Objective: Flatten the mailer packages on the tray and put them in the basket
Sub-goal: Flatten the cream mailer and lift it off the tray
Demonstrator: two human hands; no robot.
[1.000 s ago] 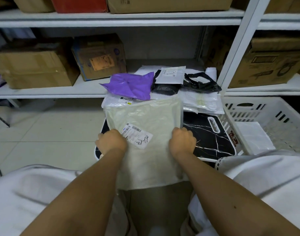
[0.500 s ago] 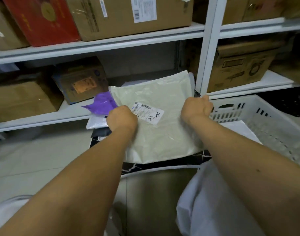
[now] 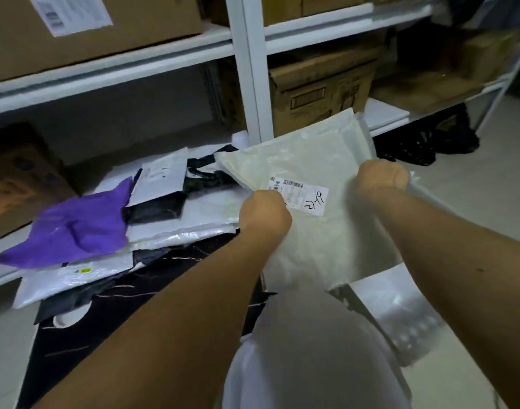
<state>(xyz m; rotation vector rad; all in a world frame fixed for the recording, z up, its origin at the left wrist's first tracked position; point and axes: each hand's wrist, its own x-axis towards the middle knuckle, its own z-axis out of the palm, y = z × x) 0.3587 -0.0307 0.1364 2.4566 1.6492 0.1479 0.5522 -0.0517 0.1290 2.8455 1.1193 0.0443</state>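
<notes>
A pale translucent mailer [image 3: 309,160] with a white barcode label hangs in the air at centre right. My left hand [image 3: 263,215] grips its left edge by the label. My right hand [image 3: 381,178] grips its right edge. Below it lies the white basket [image 3: 406,329], mostly hidden by the mailer and my right arm, with a white mailer inside. The black marble-patterned tray [image 3: 111,314] is at lower left. On its far part lie a crumpled purple mailer [image 3: 75,231], a black and white mailer [image 3: 161,184] and several white ones [image 3: 194,219].
White shelving [image 3: 247,69] stands behind, loaded with cardboard boxes [image 3: 318,93]. A black bag [image 3: 424,140] lies on the floor at right. My white-clad knee [image 3: 306,349] fills the lower centre.
Both hands have carried the pale mailer to the right, off the tray and over the basket. My view has swung right with it.
</notes>
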